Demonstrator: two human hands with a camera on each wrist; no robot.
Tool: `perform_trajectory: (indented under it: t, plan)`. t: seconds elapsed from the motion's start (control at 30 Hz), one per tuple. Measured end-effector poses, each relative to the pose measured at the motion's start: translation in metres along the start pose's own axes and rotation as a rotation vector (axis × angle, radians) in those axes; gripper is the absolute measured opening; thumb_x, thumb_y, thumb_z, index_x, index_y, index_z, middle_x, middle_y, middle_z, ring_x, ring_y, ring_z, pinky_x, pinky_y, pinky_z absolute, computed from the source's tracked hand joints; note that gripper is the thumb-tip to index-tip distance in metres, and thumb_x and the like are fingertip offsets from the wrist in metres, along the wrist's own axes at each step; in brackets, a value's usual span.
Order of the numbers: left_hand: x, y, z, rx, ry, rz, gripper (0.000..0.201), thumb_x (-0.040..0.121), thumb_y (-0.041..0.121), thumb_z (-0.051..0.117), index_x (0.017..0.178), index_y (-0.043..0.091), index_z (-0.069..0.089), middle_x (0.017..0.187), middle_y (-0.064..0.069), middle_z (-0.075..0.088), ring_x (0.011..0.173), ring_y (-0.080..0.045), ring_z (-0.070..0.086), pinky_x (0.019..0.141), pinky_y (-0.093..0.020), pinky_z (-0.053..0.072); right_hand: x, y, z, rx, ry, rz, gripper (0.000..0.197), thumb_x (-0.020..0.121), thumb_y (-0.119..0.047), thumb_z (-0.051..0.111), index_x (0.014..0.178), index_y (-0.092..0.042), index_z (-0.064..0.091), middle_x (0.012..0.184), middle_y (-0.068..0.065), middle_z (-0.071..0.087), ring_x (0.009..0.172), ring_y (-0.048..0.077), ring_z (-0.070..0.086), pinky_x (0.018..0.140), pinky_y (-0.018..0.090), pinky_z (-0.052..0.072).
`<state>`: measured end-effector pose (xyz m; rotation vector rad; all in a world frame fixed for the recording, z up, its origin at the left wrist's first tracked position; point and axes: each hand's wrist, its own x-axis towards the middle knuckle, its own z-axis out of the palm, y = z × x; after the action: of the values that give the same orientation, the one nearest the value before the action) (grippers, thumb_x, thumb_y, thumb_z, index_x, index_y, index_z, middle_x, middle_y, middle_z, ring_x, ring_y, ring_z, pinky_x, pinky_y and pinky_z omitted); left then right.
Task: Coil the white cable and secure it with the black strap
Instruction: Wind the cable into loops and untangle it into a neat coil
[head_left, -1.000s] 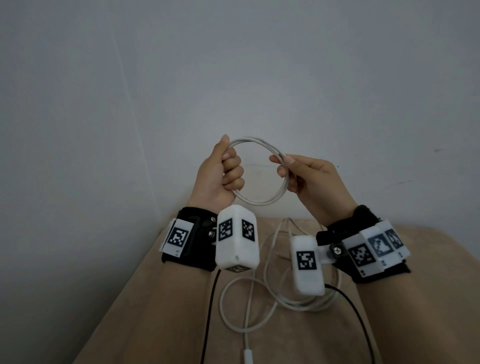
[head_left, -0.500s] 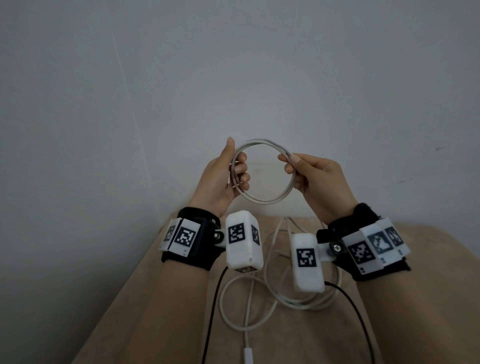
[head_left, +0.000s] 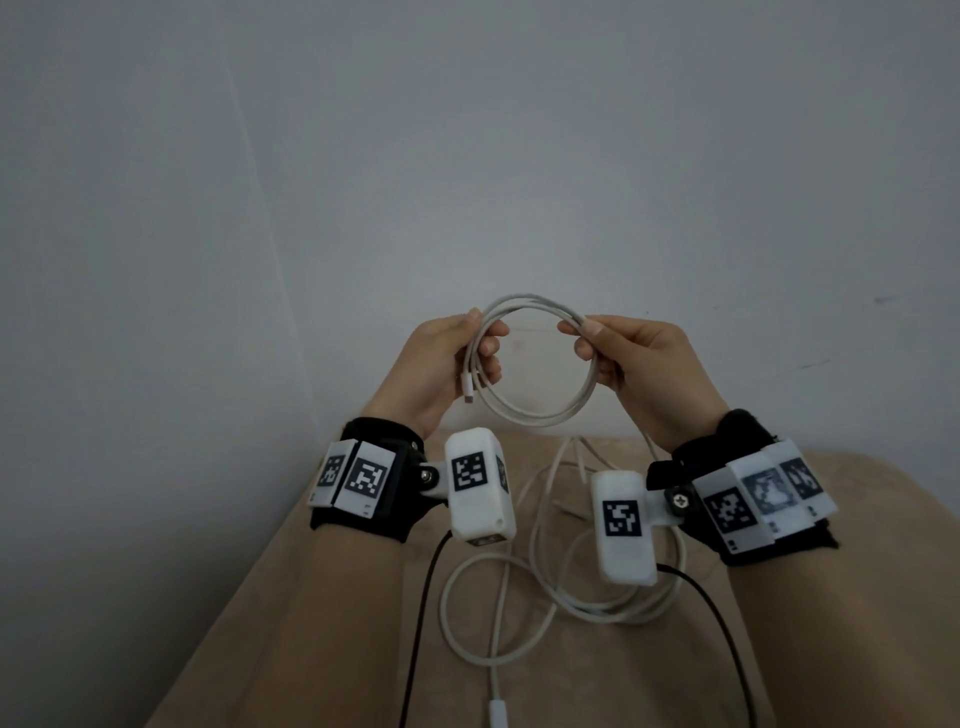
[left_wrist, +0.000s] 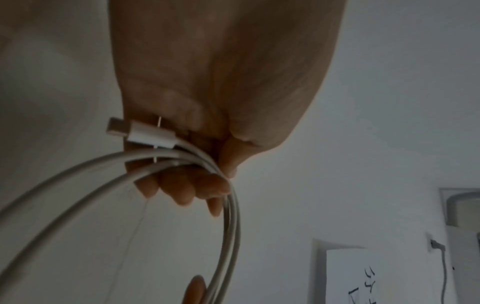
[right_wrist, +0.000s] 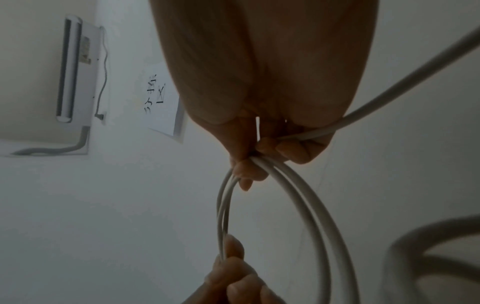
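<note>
A white cable (head_left: 540, 415) is wound into a small round coil held up in front of the wall. My left hand (head_left: 452, 358) pinches the coil's left side, where the cable's plug end (head_left: 469, 389) hangs down; the left wrist view shows the plug (left_wrist: 145, 133) against my fingers. My right hand (head_left: 623, 358) grips the coil's right side, with the cable (right_wrist: 285, 185) running through its fingers. The rest of the cable (head_left: 498, 613) trails down in loose loops on the beige surface. No black strap is in view.
A beige padded surface (head_left: 322, 597) lies below my arms, against a pale wall (head_left: 467, 156). Two thin black wires (head_left: 415, 623) run from the wrist cameras toward me. A paper sign (right_wrist: 161, 102) and a wall unit (right_wrist: 72, 67) show in the right wrist view.
The coil has turned to face the camera more and looks wider. My left fingers have loosened from a fist to a pinch, and the plug end now hangs out below them.
</note>
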<state>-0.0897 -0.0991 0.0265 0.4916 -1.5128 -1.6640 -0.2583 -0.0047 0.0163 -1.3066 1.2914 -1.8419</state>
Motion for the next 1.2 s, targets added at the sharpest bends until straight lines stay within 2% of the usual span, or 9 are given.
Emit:
perform_trajectory:
  t: [0.17, 0.33, 0.47, 0.53, 0.6, 0.8, 0.93, 1.1, 1.2]
  plan:
    - [-0.005, 0.007, -0.004, 0.021, -0.063, -0.041, 0.034, 0.098, 0.009, 0.034, 0.087, -0.001, 0.064, 0.053, 0.001, 0.042, 0.048, -0.014, 0.041, 0.054, -0.026, 0.045, -0.003, -0.004, -0.001, -0.114, -0.052, -0.003, 0.024, 0.097, -0.011, 0.050, 0.091, -0.010, 0.073, 0.065, -0.001, 0.056, 0.060, 0.011, 0.040, 0.062, 0.023, 0.034]
    - [-0.006, 0.011, -0.002, 0.167, -0.107, -0.124, 0.046, 0.100, 0.027, 0.032, 0.081, 0.003, 0.065, 0.050, 0.005, 0.029, 0.042, -0.010, 0.027, 0.048, -0.023, 0.034, -0.007, -0.010, 0.004, -0.279, -0.121, -0.017, 0.023, 0.096, -0.012, 0.052, 0.091, -0.012, 0.074, 0.063, -0.002, 0.056, 0.054, 0.004, 0.042, 0.056, 0.014, 0.036]
    - [-0.009, 0.012, 0.004, 0.448, -0.128, -0.113, 0.057, 0.098, 0.051, 0.038, 0.068, 0.010, 0.064, 0.048, 0.007, 0.025, 0.041, -0.009, 0.020, 0.042, -0.020, 0.024, -0.010, -0.013, 0.011, -0.447, -0.214, -0.024, 0.022, 0.096, -0.015, 0.053, 0.091, -0.011, 0.075, 0.064, -0.002, 0.058, 0.059, 0.011, 0.041, 0.064, 0.025, 0.035]
    - [-0.011, 0.012, 0.006, 0.563, -0.131, -0.100, 0.053, 0.097, 0.051, 0.043, 0.062, 0.014, 0.058, 0.046, 0.010, 0.026, 0.041, -0.008, 0.019, 0.042, -0.020, 0.018, -0.012, -0.014, 0.012, -0.510, -0.243, -0.026, 0.024, 0.095, -0.017, 0.054, 0.091, -0.007, 0.075, 0.065, -0.002, 0.058, 0.063, 0.020, 0.039, 0.065, 0.029, 0.034]
    - [-0.011, 0.011, 0.008, 0.599, -0.115, -0.074, 0.049, 0.096, 0.047, 0.047, 0.057, 0.018, 0.049, 0.044, 0.011, 0.027, 0.039, -0.006, 0.018, 0.041, -0.019, 0.015, -0.012, -0.014, 0.014, -0.516, -0.231, -0.032, 0.025, 0.095, -0.018, 0.054, 0.089, -0.006, 0.075, 0.065, -0.003, 0.060, 0.061, 0.018, 0.040, 0.065, 0.028, 0.034]
    - [-0.009, 0.010, 0.007, 0.507, -0.045, -0.021, 0.048, 0.097, 0.044, 0.048, 0.055, 0.022, 0.040, 0.047, 0.012, 0.026, 0.040, -0.005, 0.016, 0.039, -0.018, 0.013, -0.011, -0.015, 0.015, -0.397, -0.146, -0.011, 0.029, 0.097, -0.022, 0.052, 0.086, -0.009, 0.075, 0.071, -0.004, 0.069, 0.054, 0.001, 0.044, 0.057, 0.014, 0.037]
    - [-0.007, 0.012, 0.002, 0.359, 0.001, -0.006, 0.050, 0.097, 0.044, 0.047, 0.053, 0.024, 0.036, 0.048, 0.011, 0.024, 0.040, -0.005, 0.015, 0.038, -0.018, 0.012, -0.010, -0.020, 0.007, -0.281, -0.084, 0.021, 0.032, 0.098, -0.024, 0.049, 0.088, -0.007, 0.073, 0.082, 0.005, 0.073, 0.055, 0.009, 0.043, 0.053, 0.019, 0.036]
    - [-0.005, 0.016, -0.008, 0.077, 0.059, -0.037, 0.049, 0.098, 0.044, 0.045, 0.056, 0.024, 0.031, 0.047, 0.011, 0.021, 0.037, -0.003, 0.013, 0.035, -0.015, 0.010, -0.012, -0.024, 0.000, -0.255, -0.036, 0.037, 0.029, 0.095, -0.025, 0.055, 0.090, -0.003, 0.072, 0.059, -0.011, 0.065, 0.042, 0.007, 0.033, 0.044, 0.017, 0.032]
    - [-0.004, 0.018, -0.009, -0.066, 0.090, -0.062, 0.048, 0.098, 0.045, 0.045, 0.058, 0.023, 0.030, 0.045, 0.011, 0.019, 0.034, -0.002, 0.014, 0.035, -0.017, 0.008, -0.012, -0.025, 0.002, -0.219, -0.026, 0.036, 0.027, 0.094, -0.028, 0.056, 0.089, -0.007, 0.073, 0.057, -0.008, 0.059, 0.037, 0.005, 0.030, 0.039, 0.015, 0.029]
